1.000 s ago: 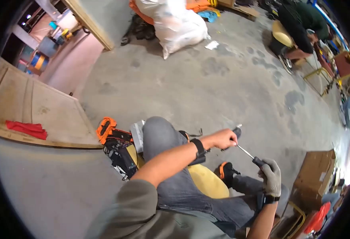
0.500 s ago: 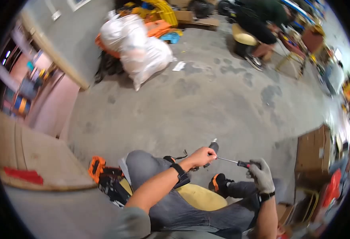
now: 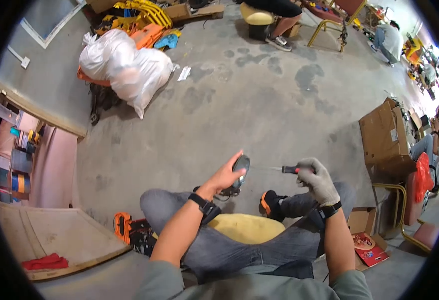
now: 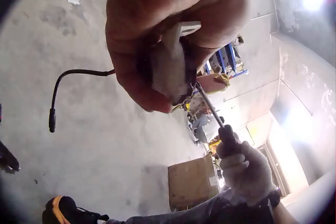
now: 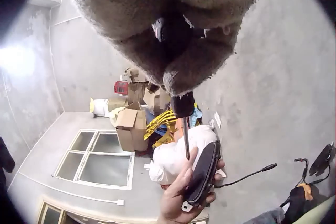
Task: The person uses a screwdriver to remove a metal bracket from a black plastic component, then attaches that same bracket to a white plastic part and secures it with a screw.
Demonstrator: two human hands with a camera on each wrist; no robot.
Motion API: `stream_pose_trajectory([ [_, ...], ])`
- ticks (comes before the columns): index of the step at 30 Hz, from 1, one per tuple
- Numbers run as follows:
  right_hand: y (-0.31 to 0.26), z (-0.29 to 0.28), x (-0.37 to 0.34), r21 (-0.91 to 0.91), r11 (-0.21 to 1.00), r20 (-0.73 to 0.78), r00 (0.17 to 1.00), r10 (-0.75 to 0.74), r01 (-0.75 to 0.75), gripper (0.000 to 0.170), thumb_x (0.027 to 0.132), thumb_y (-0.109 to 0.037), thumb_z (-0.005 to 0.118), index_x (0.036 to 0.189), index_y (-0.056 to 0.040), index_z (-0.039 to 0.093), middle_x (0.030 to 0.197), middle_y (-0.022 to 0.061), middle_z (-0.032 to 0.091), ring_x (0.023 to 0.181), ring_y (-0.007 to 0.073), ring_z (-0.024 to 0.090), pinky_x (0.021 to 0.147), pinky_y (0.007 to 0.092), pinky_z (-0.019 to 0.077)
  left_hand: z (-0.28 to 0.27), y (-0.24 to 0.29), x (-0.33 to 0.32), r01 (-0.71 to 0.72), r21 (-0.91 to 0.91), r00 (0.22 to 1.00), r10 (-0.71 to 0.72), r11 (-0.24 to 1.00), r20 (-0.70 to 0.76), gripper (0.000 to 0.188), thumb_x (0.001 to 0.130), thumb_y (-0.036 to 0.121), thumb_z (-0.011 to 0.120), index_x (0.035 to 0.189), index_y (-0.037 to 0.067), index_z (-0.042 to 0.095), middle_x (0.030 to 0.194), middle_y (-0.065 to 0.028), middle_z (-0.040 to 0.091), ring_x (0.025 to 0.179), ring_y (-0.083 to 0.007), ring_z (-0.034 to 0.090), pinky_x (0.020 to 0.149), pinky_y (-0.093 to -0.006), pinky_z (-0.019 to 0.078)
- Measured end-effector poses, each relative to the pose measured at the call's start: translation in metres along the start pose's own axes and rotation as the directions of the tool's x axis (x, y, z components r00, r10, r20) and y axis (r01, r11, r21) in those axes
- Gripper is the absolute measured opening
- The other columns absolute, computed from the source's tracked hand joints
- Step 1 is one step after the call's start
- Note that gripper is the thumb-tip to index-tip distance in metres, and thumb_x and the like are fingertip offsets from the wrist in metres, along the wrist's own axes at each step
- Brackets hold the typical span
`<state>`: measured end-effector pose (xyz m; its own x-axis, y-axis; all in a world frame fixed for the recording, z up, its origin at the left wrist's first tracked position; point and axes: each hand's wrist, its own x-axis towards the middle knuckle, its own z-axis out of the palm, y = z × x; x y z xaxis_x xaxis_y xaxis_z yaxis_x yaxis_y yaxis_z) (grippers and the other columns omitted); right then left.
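Note:
My bare left hand (image 3: pixel 219 179) holds a black oval housing (image 5: pixel 202 174) between thumb and fingers. A pale tab shows at one end of it, and a short black cable (image 5: pixel 247 178) with a plug on its end hangs off its side. In my gloved right hand (image 3: pixel 320 184) I grip the dark handle of a screwdriver (image 3: pixel 290 169). Its thin metal shaft points left at the housing, with the tip close to the thumb side in the right wrist view. The glove hides most of the handle in that view.
A yellow seat (image 3: pixel 244 227) is between my legs. An orange and black item (image 3: pixel 123 227) lies by my left knee. At right stand a cardboard box (image 3: pixel 387 135) and a chair with a red bag (image 3: pixel 421 181). White sacks (image 3: pixel 124 70) lie at the far left; another person sits at the back.
The fingers of my left hand were at the screwdriver's tip; now they are off it, spread along the housing, which has turned more upright. The head view has swung to the right.

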<state>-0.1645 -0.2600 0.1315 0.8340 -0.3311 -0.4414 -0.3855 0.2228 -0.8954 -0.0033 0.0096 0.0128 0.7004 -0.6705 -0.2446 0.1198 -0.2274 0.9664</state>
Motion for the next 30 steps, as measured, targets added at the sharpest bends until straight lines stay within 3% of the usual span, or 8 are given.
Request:
stream_pose_trajectory([
  [4, 0.005, -0.005, 0.003, 0.101, 0.995, -0.006, 1.0, -0.002, 0.003, 0.034, 0.09, -0.006, 0.065, 0.12, 0.0052, 0.056, 0.098, 0.0115, 0.063, 0.075, 0.0149, 0.065, 0.067, 0.0274, 0.0559, -0.005, -0.005, 0.005, 0.145, -0.218, 0.981, -0.168, 0.965, -0.094, 0.063, 0.096, 0.008, 0.06, 0.154, 0.006, 0.034, 0.114, -0.0033, 0.065, 0.097, -0.0131, 0.064, 0.082, -0.0274, 0.0536],
  [7, 0.005, -0.006, 0.003, 0.166, 0.986, -0.026, 0.999, -0.027, 0.031, 0.036, 0.091, -0.007, 0.066, 0.123, 0.0053, 0.054, 0.1, 0.0113, 0.06, 0.075, 0.015, 0.062, 0.066, 0.0276, 0.0553, -0.014, 0.023, 0.003, 0.247, -0.463, 0.954, -0.297, 0.851, -0.036, 0.044, 0.094, 0.007, 0.056, 0.137, 0.0, 0.052, 0.106, -0.0073, 0.067, 0.083, -0.0131, 0.066, 0.074, -0.0289, 0.0564],
  [10, 0.003, -0.005, 0.004, 0.181, 0.983, -0.018, 0.999, -0.032, 0.035, 0.036, 0.091, -0.007, 0.066, 0.123, 0.0049, 0.055, 0.099, 0.0112, 0.06, 0.074, 0.015, 0.062, 0.066, 0.0274, 0.055, -0.025, 0.028, 0.001, 0.271, -0.593, 0.95, -0.31, 0.758, 0.038, 0.034, 0.093, 0.007, 0.056, 0.126, -0.001, 0.058, 0.101, -0.0084, 0.067, 0.08, -0.015, 0.067, 0.071, -0.0328, 0.0581],
  [11, 0.002, -0.004, 0.004, 0.177, 0.984, -0.016, 0.999, -0.032, 0.034, 0.036, 0.091, -0.007, 0.066, 0.123, 0.0049, 0.055, 0.099, 0.0112, 0.06, 0.074, 0.015, 0.062, 0.066, 0.0274, 0.055, -0.032, 0.013, 0.006, 0.26, -0.678, 0.963, -0.241, 0.688, 0.124, 0.03, 0.093, 0.008, 0.055, 0.122, -0.002, 0.058, 0.1, -0.0097, 0.066, 0.081, -0.0188, 0.068, 0.072, -0.0346, 0.0604],
  [14, 0.002, -0.003, 0.003, 0.183, 0.983, -0.023, 0.999, -0.024, 0.028, 0.036, 0.09, -0.007, 0.066, 0.122, 0.0046, 0.055, 0.098, 0.011, 0.06, 0.075, 0.0148, 0.062, 0.066, 0.0269, 0.055, -0.025, 0.023, 0.002, 0.226, -0.782, 0.96, -0.27, 0.581, 0.077, 0.031, 0.094, 0.008, 0.054, 0.123, -0.002, 0.056, 0.103, -0.0117, 0.065, 0.08, -0.0214, 0.069, 0.075, -0.0341, 0.0618],
  [19, 0.001, -0.002, 0.004, 0.195, 0.98, -0.029, 0.999, -0.035, 0.04, 0.036, 0.09, -0.006, 0.067, 0.123, 0.0038, 0.055, 0.097, 0.0107, 0.06, 0.074, 0.0149, 0.063, 0.065, 0.0259, 0.0545, -0.028, 0.018, 0.006, 0.179, -0.782, 0.975, -0.216, 0.597, 0.058, 0.032, 0.099, 0.012, 0.055, 0.128, -0.002, 0.055, 0.109, -0.011, 0.066, 0.084, -0.0204, 0.069, 0.078, -0.0349, 0.0613],
  [24, 0.005, -0.004, 0.005, 0.222, 0.974, -0.03, 0.999, -0.037, 0.043, 0.036, 0.09, -0.005, 0.067, 0.123, 0.0037, 0.055, 0.097, 0.011, 0.06, 0.074, 0.0151, 0.063, 0.064, 0.0259, 0.054, -0.024, 0.018, 0.005, 0.122, -0.687, 0.974, -0.22, 0.717, -0.057, 0.032, 0.102, 0.018, 0.059, 0.13, 0.003, 0.056, 0.11, -0.0044, 0.067, 0.087, -0.013, 0.067, 0.076, -0.0294, 0.0573],
  [30, 0.007, -0.007, 0.007, 0.243, 0.969, -0.023, 0.999, -0.041, 0.045, 0.036, 0.09, -0.005, 0.067, 0.123, 0.0037, 0.054, 0.096, 0.0107, 0.06, 0.073, 0.0159, 0.062, 0.063, 0.0273, 0.0527, -0.02, 0.009, 0.009, 0.088, -0.566, 0.951, -0.239, 0.82, -0.198, 0.034, 0.103, 0.024, 0.058, 0.132, 0.004, 0.055, 0.109, -0.0044, 0.066, 0.084, -0.0126, 0.066, 0.074, -0.0298, 0.0566],
])
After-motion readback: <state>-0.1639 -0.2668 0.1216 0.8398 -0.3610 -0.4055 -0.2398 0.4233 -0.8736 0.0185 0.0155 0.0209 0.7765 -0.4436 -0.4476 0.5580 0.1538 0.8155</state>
